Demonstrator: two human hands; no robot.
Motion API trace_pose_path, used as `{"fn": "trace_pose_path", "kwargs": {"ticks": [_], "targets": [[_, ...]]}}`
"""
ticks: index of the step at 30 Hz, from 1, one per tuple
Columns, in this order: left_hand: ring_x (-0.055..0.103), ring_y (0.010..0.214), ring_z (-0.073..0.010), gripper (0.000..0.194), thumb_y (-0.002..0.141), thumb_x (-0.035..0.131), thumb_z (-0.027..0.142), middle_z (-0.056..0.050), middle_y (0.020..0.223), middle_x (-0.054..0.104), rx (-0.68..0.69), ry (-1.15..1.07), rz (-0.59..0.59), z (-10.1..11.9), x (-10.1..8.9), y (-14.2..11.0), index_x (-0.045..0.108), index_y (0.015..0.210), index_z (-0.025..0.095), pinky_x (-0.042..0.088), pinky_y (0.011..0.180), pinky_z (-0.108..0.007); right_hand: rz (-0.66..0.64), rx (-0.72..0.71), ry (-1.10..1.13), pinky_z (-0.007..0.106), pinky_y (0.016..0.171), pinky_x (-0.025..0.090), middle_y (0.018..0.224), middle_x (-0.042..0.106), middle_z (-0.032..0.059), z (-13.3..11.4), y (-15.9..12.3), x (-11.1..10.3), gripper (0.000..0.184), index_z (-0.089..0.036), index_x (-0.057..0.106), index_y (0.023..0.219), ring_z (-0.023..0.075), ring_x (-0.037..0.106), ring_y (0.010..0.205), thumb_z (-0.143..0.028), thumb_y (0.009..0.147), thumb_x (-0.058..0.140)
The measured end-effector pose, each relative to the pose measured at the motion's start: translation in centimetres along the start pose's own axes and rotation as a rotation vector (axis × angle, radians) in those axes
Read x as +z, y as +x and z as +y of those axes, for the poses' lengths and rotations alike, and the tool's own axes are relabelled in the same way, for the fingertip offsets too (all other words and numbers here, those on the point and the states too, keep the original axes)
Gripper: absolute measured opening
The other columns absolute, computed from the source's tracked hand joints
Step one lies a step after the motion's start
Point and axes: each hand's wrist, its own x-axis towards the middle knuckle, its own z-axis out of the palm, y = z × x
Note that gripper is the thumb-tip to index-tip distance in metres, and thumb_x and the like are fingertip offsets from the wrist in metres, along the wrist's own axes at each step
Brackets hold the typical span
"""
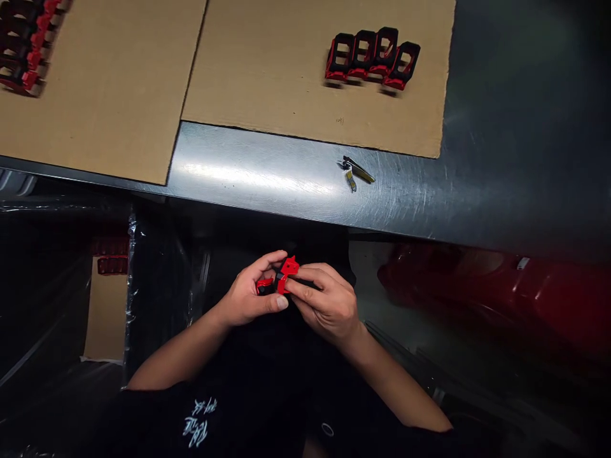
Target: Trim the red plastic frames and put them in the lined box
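Both hands hold a small red and black plastic part (289,267) in front of my body, below the table edge. My left hand (251,296) is wrapped around its left side, thumb underneath and forefinger along the top. From the right, my right hand (329,302) grips the part, its fingers closed against the red face. Part of the piece is hidden by the fingers. Four-sided black frames with red bases, several in a row (365,54), stand on the cardboard and look like the same kind of part.
A nail clipper (360,170) lies on the metal table (262,162). Cardboard sheets (258,70) cover its far side, with more red and black parts (31,51) at far left. A plastic-lined container (130,286) stands lower left. Something large and red (477,286) is at right.
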Motion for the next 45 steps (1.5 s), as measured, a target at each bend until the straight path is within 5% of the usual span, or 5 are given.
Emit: {"fn": "trace_pose_path", "kwargs": {"ticks": [8, 19, 24, 32, 45], "targets": [[0.074, 0.112, -0.0276, 0.079, 0.078, 0.086, 0.042, -0.020, 0.139, 0.065, 0.181, 0.079, 0.037, -0.2, -0.2, -0.2, 0.047, 0.145, 0.027, 0.065, 0.084, -0.037, -0.002, -0.018, 0.072, 0.042, 0.079, 0.064, 0.103, 0.080, 0.0050, 0.6, 1.0, -2.6, 0.033, -0.032, 0.079, 0.111, 0.0245, 0.076, 0.096, -0.010, 0.091, 0.064], [0.075, 0.096, -0.0227, 0.083, 0.073, 0.089, 0.033, -0.022, 0.138, 0.063, 0.194, 0.269, 0.056, 0.8, 1.3, -0.2, 0.052, 0.146, 0.023, 0.065, 0.071, -0.027, 0.281, 0.391, -0.637, 0.040, 0.075, 0.055, 0.096, 0.073, 0.0083, 7.2, 10.1, -6.9, 0.028, -0.020, 0.079, 0.098, 0.0255, 0.068, 0.085, -0.043, 0.082, 0.076], [0.072, 0.112, -0.0257, 0.078, 0.076, 0.084, 0.027, -0.019, 0.142, 0.058, 0.254, 0.376, 0.101, 2.1, 0.9, -0.2, 0.050, 0.146, 0.025, 0.064, 0.089, -0.036, 0.335, 0.254, -0.378, 0.034, 0.064, 0.054, 0.077, 0.072, 0.0024, 5.5, 7.3, -7.7, 0.016, -0.019, 0.078, 0.096, 0.0161, 0.062, 0.058, -0.029, 0.085, 0.074], [0.064, 0.126, -0.0293, 0.085, 0.080, 0.079, 0.026, -0.016, 0.140, 0.059, 0.462, 0.601, -0.006, 3.7, 1.2, 1.1, 0.040, 0.156, 0.027, 0.061, 0.103, -0.045, -0.094, -0.061, -0.045, 0.030, 0.062, 0.061, 0.099, 0.076, 0.0074, -1.2, -0.5, -7.3, 0.039, -0.027, 0.073, 0.123, 0.0184, 0.073, 0.078, -0.015, 0.086, 0.079], [0.065, 0.123, -0.0291, 0.086, 0.083, 0.077, 0.024, -0.019, 0.137, 0.059, 0.531, 0.652, -0.063, 3.5, 0.8, 0.9, 0.036, 0.159, 0.024, 0.064, 0.095, -0.045, -0.096, -0.159, -0.116, 0.027, 0.057, 0.057, 0.092, 0.080, 0.0095, -2.3, -0.1, -6.4, 0.009, -0.019, 0.080, 0.094, 0.0165, 0.072, 0.069, -0.016, 0.085, 0.081]]}}
